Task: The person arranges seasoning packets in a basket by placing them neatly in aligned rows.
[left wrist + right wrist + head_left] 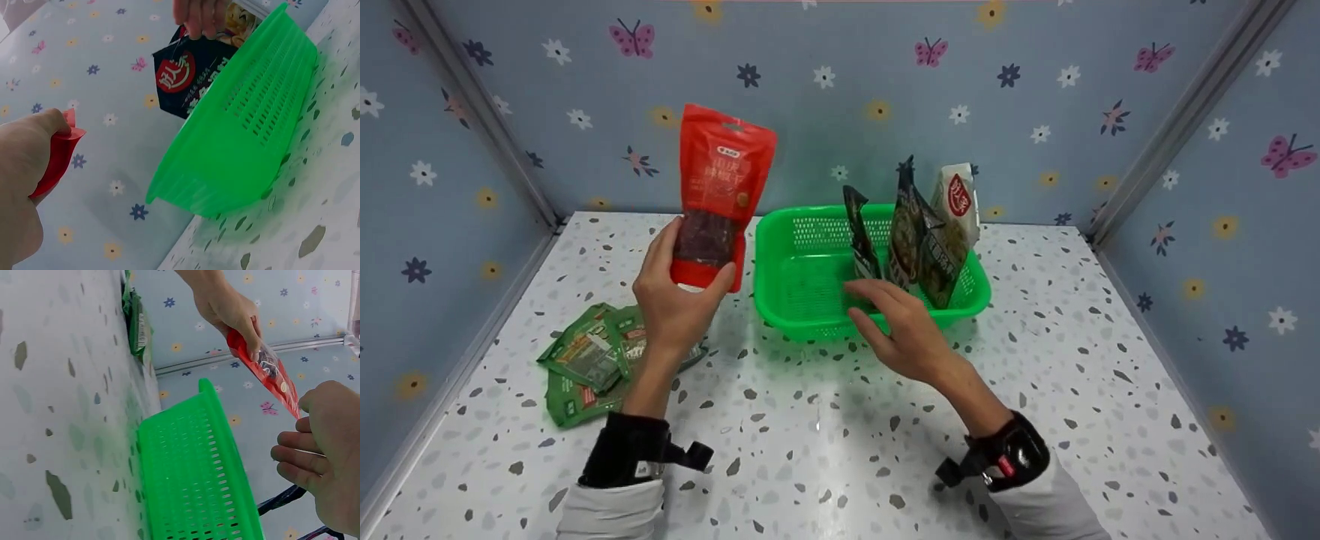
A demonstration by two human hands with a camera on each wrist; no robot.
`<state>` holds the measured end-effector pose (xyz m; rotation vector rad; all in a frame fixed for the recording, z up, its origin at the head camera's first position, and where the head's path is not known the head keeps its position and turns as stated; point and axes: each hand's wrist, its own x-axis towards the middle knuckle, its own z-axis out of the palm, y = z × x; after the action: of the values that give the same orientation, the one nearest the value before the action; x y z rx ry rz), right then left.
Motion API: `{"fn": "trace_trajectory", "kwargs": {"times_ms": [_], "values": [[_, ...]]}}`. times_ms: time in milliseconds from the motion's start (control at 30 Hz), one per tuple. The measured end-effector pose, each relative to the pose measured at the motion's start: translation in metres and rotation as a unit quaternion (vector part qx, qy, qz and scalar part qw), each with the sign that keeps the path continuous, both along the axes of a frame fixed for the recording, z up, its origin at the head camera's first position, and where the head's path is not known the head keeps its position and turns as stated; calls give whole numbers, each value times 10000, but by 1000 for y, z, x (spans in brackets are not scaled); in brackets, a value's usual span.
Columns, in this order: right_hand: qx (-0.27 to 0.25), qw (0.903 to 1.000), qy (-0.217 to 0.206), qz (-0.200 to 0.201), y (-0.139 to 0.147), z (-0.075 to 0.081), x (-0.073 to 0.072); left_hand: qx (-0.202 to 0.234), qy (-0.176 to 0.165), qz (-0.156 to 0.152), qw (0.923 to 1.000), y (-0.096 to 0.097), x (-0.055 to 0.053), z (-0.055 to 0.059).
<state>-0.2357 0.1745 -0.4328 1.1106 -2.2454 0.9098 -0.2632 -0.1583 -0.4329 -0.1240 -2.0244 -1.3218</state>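
My left hand [676,304] grips the lower part of a red snack pouch [727,169] with a clear window, held upright above the table left of the green basket [780,324]. The pouch [270,371] also shows in the right wrist view, raised over the basket's level. Over the basket's front rim is my right hand [904,330], its fingers extended and holding nothing. Just beyond its fingertips, a dark pouch [861,232] stands in the basket. Dark food bags [906,232] and a white-topped bag [960,199] lean at the basket's right end; its left part shows bare floor.
Several green packets [589,360] lie piled on the speckled white table [810,450] at the left, partly behind the left forearm. Flower-and-butterfly patterned walls [840,97] close in the back and both sides.
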Motion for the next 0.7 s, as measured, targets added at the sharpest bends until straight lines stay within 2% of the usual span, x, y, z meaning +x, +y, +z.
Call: {"fn": "trace_trajectory", "kwargs": {"times_ms": [100, 167, 233, 333, 433, 533, 700], "values": [[-507, 9987, 40, 37, 3, 12, 3, 12, 170, -266, 9995, 14, 7, 6], [-777, 9969, -86, -18, 6, 20, 6, -6, 268, -431, 9987, 24, 13, 9], [-1032, 9940, -351, -66, 8, 26, 9, -9, 377, -656, 9971, 34, 17, 11], [-1384, 9855, -972, -122, 11, 33, 14, -10, 550, -1089, 9925, 48, 24, 11], [-1761, 9694, -1700, -184, 15, 37, 16, -17, 664, -1633, 9843, 60, 29, 7], [-2196, 9482, -2293, -119, 19, 39, 15, -134, 697, -2089, 9754, 70, 34, 3], [-2991, 9074, -2929, 375, 25, 45, 12, -360, 836, -2639, 9602, 82, 40, -4]]}}
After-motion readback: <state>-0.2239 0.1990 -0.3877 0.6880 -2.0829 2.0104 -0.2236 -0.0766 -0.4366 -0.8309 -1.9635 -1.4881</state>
